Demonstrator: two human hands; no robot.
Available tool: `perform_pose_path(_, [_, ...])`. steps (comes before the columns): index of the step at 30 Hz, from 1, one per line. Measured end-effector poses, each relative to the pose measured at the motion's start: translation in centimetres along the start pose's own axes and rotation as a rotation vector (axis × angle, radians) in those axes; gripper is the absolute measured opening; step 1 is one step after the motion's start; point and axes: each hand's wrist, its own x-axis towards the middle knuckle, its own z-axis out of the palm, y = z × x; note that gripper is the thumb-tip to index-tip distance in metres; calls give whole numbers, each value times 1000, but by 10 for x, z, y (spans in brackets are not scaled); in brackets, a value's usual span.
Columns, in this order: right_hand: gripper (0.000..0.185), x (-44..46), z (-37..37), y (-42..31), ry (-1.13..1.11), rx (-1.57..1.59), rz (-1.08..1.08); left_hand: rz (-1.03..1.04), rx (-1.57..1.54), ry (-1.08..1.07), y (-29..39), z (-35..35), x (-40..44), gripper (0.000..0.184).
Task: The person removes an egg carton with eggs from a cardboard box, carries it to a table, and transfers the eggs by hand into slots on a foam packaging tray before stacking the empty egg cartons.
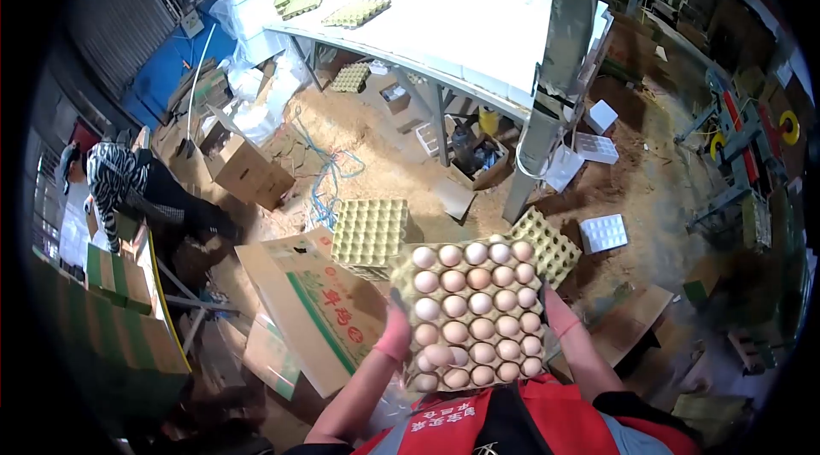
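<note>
A pulp tray full of eggs (480,303) is held level in front of my red vest. My left hand (394,323), in a pink and dark glove, grips its left edge. On the right edge is my right hand (557,312), gloved alike. One egg (438,355) lies on top of others near the tray's lower left. Behind the tray stands a stack of empty egg trays (369,233). Another empty tray (547,248) leans beyond the right corner. An open cardboard box (329,310) with green and red print lies left of my left hand.
A white-topped table (444,15) bears several egg trays. A metal post (555,71) rises at its near corner. Another person (128,182) bends over boxes at the left. A red and blue machine frame (741,148) stands right. Cartons and blue cord (325,173) lie on the floor.
</note>
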Motion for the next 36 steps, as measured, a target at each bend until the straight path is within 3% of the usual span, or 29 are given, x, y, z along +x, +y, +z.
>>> perform_pose_path(3, [61, 61, 39, -14, -78, -40, 1, -47, -129, -78, 66, -17, -2, 65])
perform_pose_path(6, [61, 116, 64, -38, -136, -38, 5, -82, -175, -143, 133, 17, -4, 65])
perform_pose_path(8, [61, 155, 77, -59, -172, -23, 5, -46, -167, -73, 154, 5, 24, 62])
perform_pose_path(14, [60, 305, 91, -132, -230, 25, -3, -33, -218, -98, 237, 7, 150, 55])
perform_pose_path(16, [59, 363, 92, -168, -252, 44, -28, 50, -170, -79, 284, 46, 190, 51])
perform_pose_path(19, [59, 433, 94, -226, -265, 76, -52, 189, -35, -18, 331, 53, 269, 58])
perform_pose_path(22, [59, 484, 96, -288, -254, 129, -63, 87, -51, -126, 395, 80, 329, 63])
perform_pose_path(24, [58, 499, 101, -332, -242, 209, -98, 54, -33, -195, 438, 93, 369, 67])
perform_pose_path(27, [55, 575, 84, -351, -196, 273, -106, 34, -10, -296, 513, 125, 434, 47])
perform_pose_path(28, [59, 599, 85, -366, -161, 120, -181, -36, -32, -330, 539, 140, 454, 46])
perform_pose_path(29, [64, 637, 68, -361, -88, 25, -142, -41, 49, -382, 562, 143, 488, 58])
perform_pose_path(32, [74, 709, 59, -387, 27, -2, -130, -25, 88, -425, 626, 167, 573, 39])
perform_pose_path(34, [73, 736, 77, -433, 138, -222, -281, -150, 104, -541, 682, 207, 611, 39])
perform_pose_path(35, [71, 750, 94, -459, 38, 56, -183, -119, 133, -540, 697, 203, 635, 40])
perform_pose_path(36, [72, 785, 85, -460, 172, -229, -243, -68, 166, -564, 723, 207, 669, 41])
